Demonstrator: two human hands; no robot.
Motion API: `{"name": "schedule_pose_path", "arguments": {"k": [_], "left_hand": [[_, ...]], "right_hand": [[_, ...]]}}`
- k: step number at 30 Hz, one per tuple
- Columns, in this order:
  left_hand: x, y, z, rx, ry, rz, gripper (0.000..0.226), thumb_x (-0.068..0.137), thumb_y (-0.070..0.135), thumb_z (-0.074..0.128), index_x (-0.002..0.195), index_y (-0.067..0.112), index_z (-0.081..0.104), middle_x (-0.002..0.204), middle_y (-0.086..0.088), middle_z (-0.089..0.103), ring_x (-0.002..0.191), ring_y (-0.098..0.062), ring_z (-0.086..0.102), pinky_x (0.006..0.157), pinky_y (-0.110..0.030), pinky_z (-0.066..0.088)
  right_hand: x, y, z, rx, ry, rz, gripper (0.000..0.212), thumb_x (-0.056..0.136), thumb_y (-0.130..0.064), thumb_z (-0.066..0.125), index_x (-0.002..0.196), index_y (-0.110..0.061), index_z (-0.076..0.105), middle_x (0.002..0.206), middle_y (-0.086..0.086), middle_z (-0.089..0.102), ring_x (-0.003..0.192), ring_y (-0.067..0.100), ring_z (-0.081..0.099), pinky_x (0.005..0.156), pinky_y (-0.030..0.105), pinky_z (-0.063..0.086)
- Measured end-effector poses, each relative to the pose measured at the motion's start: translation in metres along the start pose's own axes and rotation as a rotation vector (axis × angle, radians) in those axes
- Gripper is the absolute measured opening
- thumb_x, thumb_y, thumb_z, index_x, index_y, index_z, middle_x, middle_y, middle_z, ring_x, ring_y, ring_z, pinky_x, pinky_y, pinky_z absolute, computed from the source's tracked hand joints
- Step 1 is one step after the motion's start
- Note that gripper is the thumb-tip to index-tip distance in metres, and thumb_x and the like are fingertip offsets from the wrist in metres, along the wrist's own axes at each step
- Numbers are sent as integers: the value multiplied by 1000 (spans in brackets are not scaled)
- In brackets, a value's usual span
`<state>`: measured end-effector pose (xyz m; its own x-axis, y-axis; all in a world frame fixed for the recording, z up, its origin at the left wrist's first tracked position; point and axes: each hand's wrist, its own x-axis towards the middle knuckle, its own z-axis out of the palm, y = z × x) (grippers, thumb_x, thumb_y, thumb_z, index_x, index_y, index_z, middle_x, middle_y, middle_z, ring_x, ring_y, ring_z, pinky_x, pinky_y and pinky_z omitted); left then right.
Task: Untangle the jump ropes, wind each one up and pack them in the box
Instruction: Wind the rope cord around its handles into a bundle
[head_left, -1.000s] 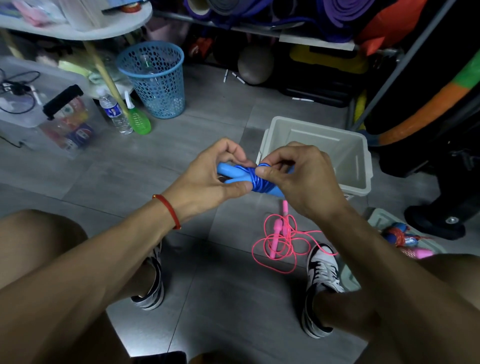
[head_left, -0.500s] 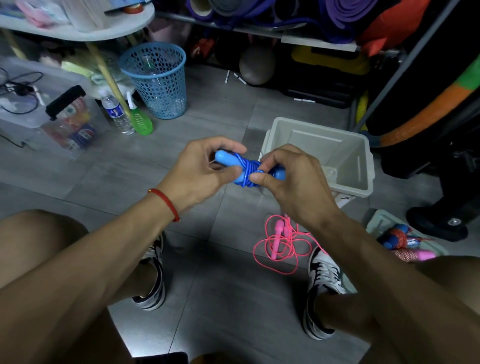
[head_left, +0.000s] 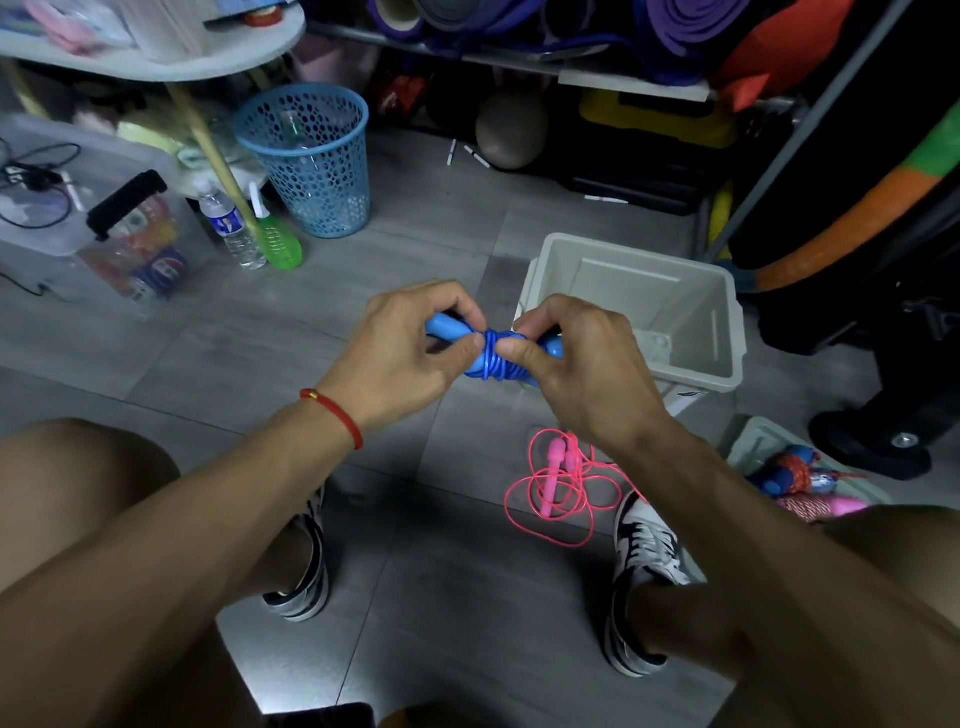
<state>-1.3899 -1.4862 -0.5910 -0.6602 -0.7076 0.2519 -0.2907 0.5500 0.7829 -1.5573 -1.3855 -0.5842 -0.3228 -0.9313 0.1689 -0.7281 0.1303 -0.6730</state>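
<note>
Gripping is observed at both ends of the blue jump rope (head_left: 493, 356), which is held in the air over the grey tiled floor (head_left: 415, 571), just in front of the box (head_left: 727, 332). The left hand (head_left: 410, 348) is curled round one blue handle, with thumb and forefinger pinched at the edge of the wound cord. The right hand (head_left: 576, 364) is curled round the other end, its thumb pressed against the coils. The blue cord is seen wrapped in tight turns about the two handles, which are held side by side. Whether the cord's end is tucked in cannot be told.

The box is noted as pale, open-topped and standing on the floor beyond the right hand; no rope is seen inside it. A pink jump rope (head_left: 558, 483) is found lying loose on the floor between the person's feet, its cord in untidy loops and its two handles close together. Its cord runs up to the toe of the right shoe (head_left: 644, 545). A shallow pale tray (head_left: 753, 441) is recorded to the right of that shoe, with several wound ropes in red, blue and pink resting in it; their number cannot be told.

A red string bracelet (head_left: 337, 415) is worn on the left wrist. A blue mesh waste basket (head_left: 311, 161) stands well apart at the rear left, with a water bottle (head_left: 228, 223) and a green bottle (head_left: 278, 239) just beside it.
</note>
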Motion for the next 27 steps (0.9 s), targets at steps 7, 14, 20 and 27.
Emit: {"name": "schedule_pose_path", "arguments": {"k": [7, 14, 20, 27], "left_hand": [[1, -1, -7, -63, -200, 19, 42, 76, 30, 81, 115, 22, 69, 107, 3, 61, 100, -16, 64, 82, -39, 60], [0, 6, -9, -190, -187, 7, 47, 70, 18, 89, 98, 15, 52, 103, -8, 64, 93, -28, 68, 78, -47, 61], [5, 10, -16, -253, -188, 5, 50, 70, 12, 87, 98, 14, 46, 111, -7, 63, 104, -31, 63, 79, -55, 59], [3, 5, -3, -650, -74, -212, 72, 64, 15, 86, 125, 9, 48, 119, -21, 63, 110, -33, 65, 108, -52, 45]], "right_hand": [[2, 0, -11, 143, -6, 89, 17, 82, -38, 80, 81, -22, 73, 81, -6, 73, 78, 10, 67, 72, 27, 52], [0, -1, -9, 263, -25, -26, 19, 68, -36, 90, 73, -27, 74, 89, -3, 65, 84, 13, 60, 75, 24, 45], [3, 0, -17, 374, -72, 86, 11, 75, -22, 88, 75, -20, 77, 63, -3, 68, 54, 9, 53, 55, 29, 48], [-4, -9, -13, 768, -21, 224, 7, 86, -2, 75, 86, 3, 72, 68, 14, 72, 60, 21, 70, 63, 28, 61]]}}
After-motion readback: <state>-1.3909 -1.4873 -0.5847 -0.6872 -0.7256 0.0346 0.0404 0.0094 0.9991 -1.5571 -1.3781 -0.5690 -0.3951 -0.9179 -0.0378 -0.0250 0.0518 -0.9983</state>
